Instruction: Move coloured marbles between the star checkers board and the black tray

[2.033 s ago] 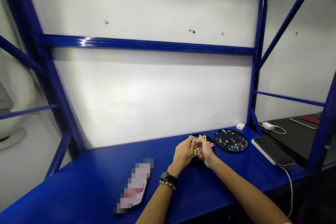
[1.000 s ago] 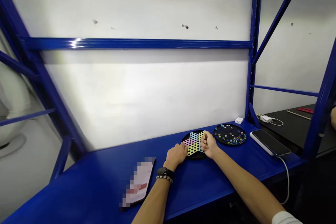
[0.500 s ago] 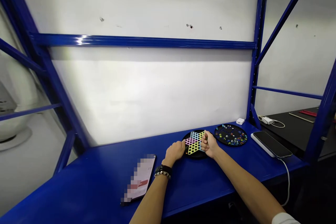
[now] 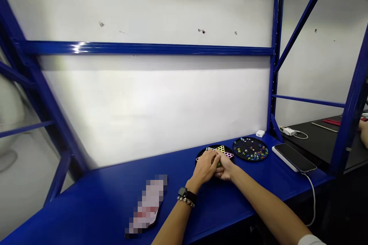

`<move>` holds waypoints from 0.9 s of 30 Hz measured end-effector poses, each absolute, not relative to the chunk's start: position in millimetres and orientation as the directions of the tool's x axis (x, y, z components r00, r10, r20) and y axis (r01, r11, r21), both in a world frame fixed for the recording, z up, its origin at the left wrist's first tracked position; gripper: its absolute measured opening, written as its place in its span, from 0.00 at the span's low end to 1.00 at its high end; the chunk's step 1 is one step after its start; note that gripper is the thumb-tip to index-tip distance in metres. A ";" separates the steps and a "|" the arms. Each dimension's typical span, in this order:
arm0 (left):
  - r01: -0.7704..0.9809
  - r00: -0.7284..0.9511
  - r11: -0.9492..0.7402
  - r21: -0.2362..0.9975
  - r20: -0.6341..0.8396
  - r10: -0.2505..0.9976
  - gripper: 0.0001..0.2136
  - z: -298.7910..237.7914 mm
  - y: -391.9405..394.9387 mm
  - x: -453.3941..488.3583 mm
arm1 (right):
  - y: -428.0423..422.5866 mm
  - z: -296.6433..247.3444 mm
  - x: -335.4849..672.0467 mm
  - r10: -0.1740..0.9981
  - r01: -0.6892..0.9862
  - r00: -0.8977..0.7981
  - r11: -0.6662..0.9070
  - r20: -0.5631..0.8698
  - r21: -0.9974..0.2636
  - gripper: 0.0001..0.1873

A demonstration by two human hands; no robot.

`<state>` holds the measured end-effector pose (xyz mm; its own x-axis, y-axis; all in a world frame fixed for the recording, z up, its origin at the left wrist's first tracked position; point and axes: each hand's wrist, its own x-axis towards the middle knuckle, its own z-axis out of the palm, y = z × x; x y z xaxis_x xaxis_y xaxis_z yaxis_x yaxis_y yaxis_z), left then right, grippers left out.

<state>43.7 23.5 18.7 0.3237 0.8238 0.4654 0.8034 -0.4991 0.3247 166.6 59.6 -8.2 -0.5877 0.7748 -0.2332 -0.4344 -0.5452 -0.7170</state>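
Note:
A round black Chinese checkers board [image 4: 231, 160] with a coloured, dotted star lies near the back of the blue table. My left hand [image 4: 205, 166] is over its front part, fingers curled and meeting my right hand [image 4: 225, 167]. The right hand is cupped, palm turned inward, and a small greenish spot shows between the two hands; what it is I cannot make out. Both hands hide much of the star. Just right of the board, a round black tray [image 4: 249, 149] holds several coloured glass marbles [image 4: 255, 156].
A phone with a blurred screen [image 4: 149, 204] lies left of my forearm. On the right, another phone [image 4: 295, 157] rests on a white block with a cable, near a white adapter [image 4: 260, 133]. Blue rack posts [image 4: 274, 84] frame the table. Another person's hand [image 4: 363, 132] shows at the far right.
My left hand has moved right from the board's left edge to meet my right hand, which has lowered and turned. The board's star colours now sit differently, as if turned. The camera has shifted slightly.

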 end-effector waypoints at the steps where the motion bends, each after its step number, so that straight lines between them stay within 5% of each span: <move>1: 0.772 0.352 -0.536 0.341 0.473 0.808 0.16 18.8 23.5 42.5 | 60.5 -8.8 166.7 0.793 -0.459 -0.562 -0.536 -0.236 -0.708 0.23; 5: 0.846 0.184 -0.371 0.383 0.443 0.877 0.16 23.4 25.8 19.9 | 64.9 -4.4 174.1 0.848 -0.557 -0.482 -0.491 -0.220 -0.669 0.23; 11: 0.972 0.022 -0.065 0.224 0.191 0.981 0.09 18.5 31.0 -10.2 | 69.1 2.0 187.7 0.880 -0.612 -0.388 -0.469 -0.275 -0.636 0.27; 19: 0.969 0.086 -0.108 0.222 0.107 0.991 0.08 20.3 28.1 -6.9 | 68.6 3.5 186.9 0.820 -0.483 -0.509 -0.524 -0.262 -0.701 0.26; 24: 0.953 0.055 -0.135 0.270 0.285 0.957 0.11 28.5 29.4 -8.2 | 63.3 2.5 182.0 0.726 -0.333 -0.649 -0.539 -0.226 -0.774 0.24; 27: 0.958 0.107 -0.154 0.240 0.196 0.975 0.11 22.5 31.2 -6.7 | 58.8 0.4 176.4 0.669 -0.244 -0.704 -0.544 -0.239 -0.803 0.23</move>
<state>-6.7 31.2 22.5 0.1074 0.9748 0.1956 0.9584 -0.1538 0.2405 176.4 58.8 0.4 -0.7038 0.6690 -0.2390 -0.2440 -0.5436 -0.8031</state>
